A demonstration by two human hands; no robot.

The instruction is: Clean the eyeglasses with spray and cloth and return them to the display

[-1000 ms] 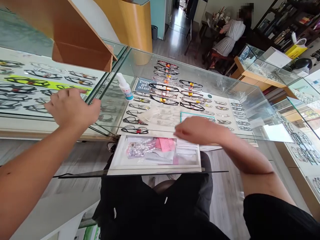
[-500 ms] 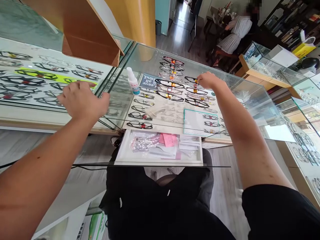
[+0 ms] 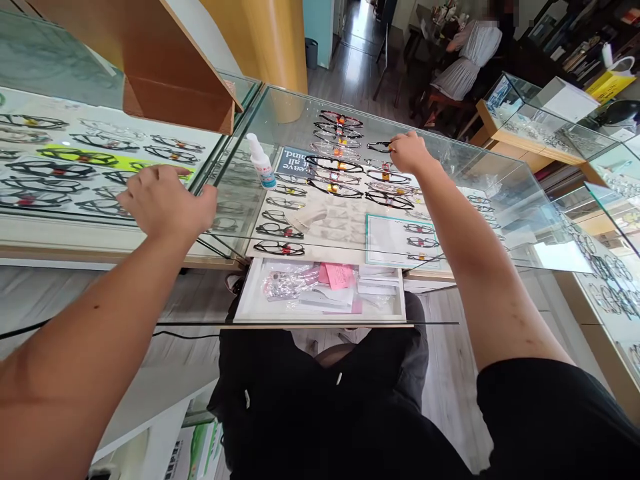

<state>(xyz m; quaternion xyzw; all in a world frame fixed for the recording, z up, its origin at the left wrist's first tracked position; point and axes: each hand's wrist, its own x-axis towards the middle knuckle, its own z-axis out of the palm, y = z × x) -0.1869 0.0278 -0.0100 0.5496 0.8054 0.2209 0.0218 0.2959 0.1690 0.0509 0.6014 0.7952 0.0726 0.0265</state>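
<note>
My right hand (image 3: 413,152) is closed, with its fingertips pinching one end of a dark pair of eyeglasses (image 3: 379,146) at the far side of the glass display counter. Part of that pair is hidden behind the fingers. Just nearer to me, more eyeglasses (image 3: 387,177) lie in the same column, and to the left runs another row with coloured tags at their bridges, such as a black pair (image 3: 334,165). My left hand (image 3: 167,200) has its fingers spread over the glass of the left display case, above a bright yellow-green strip (image 3: 80,156) and several frames.
A white spray bottle (image 3: 261,162) stands beside a dark printed card (image 3: 295,163). Below the counter, a drawer (image 3: 320,319) is pulled out, with plastic bags and pink paper inside. A brown box (image 3: 175,107) overhangs the left case. A person (image 3: 473,57) sits at the back.
The eyeglasses at my right hand have shifted away from me, out of line with the pair below them. My right hand has moved slightly back and left; the left hand stays in place.
</note>
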